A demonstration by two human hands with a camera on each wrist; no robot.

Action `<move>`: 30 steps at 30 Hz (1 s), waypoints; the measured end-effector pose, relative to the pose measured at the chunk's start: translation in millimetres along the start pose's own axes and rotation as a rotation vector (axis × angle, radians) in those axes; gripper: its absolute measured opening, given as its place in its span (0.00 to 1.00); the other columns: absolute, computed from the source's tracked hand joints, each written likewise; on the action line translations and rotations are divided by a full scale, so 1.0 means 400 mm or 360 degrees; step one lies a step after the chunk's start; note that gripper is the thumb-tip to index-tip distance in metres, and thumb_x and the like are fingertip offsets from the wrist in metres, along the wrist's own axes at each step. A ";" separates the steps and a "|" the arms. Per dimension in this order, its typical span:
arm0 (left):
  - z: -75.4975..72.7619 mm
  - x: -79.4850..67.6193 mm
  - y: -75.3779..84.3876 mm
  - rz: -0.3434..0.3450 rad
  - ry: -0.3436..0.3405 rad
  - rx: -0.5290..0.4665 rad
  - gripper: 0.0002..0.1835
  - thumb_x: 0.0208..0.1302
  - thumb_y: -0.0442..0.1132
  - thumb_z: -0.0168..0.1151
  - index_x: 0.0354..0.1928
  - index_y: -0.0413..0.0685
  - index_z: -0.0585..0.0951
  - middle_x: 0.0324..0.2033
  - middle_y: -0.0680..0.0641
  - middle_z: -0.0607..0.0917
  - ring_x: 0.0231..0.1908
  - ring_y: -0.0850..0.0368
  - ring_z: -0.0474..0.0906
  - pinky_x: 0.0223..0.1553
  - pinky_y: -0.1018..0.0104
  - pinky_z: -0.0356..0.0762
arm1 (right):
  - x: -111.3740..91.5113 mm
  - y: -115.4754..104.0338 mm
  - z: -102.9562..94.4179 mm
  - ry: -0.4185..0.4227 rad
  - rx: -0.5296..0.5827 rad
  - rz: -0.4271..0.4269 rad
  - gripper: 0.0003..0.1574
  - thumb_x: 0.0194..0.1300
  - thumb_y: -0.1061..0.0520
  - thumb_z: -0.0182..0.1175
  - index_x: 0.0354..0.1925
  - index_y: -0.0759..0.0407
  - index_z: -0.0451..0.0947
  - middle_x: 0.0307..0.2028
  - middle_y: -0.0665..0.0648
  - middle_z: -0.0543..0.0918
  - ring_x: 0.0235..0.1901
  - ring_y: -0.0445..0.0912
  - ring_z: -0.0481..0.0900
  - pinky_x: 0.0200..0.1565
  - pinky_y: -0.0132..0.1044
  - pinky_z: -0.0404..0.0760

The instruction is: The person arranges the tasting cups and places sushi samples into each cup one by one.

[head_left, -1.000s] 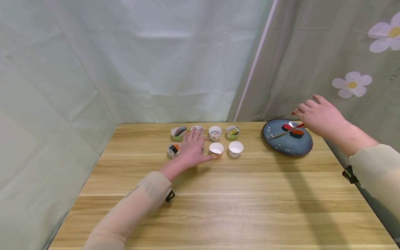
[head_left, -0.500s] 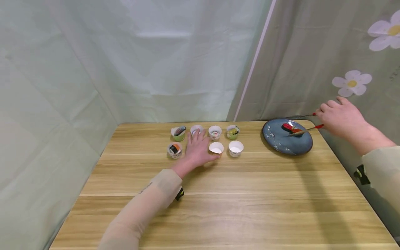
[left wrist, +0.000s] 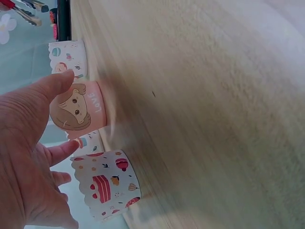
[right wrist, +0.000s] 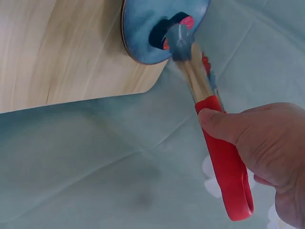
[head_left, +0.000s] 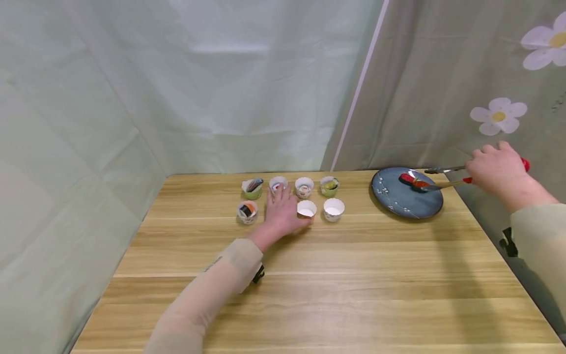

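My left hand (head_left: 283, 214) holds a pink paper cup (left wrist: 78, 109) with a girl's face and "LOVE" on it, thumb on one side and index finger on the other; the other fingers spread loosely. Beside it stands a white paper cup (left wrist: 107, 186) with a cake print. My right hand (head_left: 497, 169) grips red-handled metal tongs (right wrist: 221, 157), their arms spread apart. One tong tip lies at an orange-topped black sushi piece (head_left: 420, 186) on the blue plate (head_left: 393, 204); whether it touches cannot be told. Against that piece sits a red-topped piece (head_left: 406, 179).
Along the back stand small paper cups: one with a dark striped piece (head_left: 254, 186), one with a yellow piece (head_left: 329, 185). In front are a cup with an orange-and-black piece (head_left: 247, 211) and a white cup (head_left: 333, 210). A curtain (head_left: 265, 98) hangs behind the wooden table (head_left: 345, 295).
My left hand has shifted right to the pink cup and then stayed nearly still. My right hand has moved right, drawing the tongs back across the plate until one tip is at the orange-topped sushi.
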State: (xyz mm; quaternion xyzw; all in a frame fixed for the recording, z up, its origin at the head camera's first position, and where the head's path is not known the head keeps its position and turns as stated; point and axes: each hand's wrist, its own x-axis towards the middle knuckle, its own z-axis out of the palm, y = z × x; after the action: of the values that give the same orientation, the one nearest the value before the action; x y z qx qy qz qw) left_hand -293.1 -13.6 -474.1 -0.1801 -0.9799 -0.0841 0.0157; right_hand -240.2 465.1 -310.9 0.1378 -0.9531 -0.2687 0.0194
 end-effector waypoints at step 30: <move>0.014 0.005 0.016 -0.0028 -0.0007 0.0016 0.43 0.54 0.76 0.64 0.55 0.47 0.78 0.78 0.40 0.58 0.79 0.40 0.40 0.75 0.35 0.34 | 0.054 -0.046 0.027 -0.0142 0.0073 0.0085 0.08 0.54 0.71 0.67 0.27 0.59 0.80 0.28 0.61 0.80 0.34 0.60 0.75 0.42 0.55 0.68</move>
State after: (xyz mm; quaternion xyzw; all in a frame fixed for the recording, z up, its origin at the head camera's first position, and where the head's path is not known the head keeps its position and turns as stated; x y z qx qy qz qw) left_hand -292.6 -6.0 -478.4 -0.1717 -0.9819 -0.0787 0.0137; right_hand -257.4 449.8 -330.4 0.1006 -0.9622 -0.2522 -0.0189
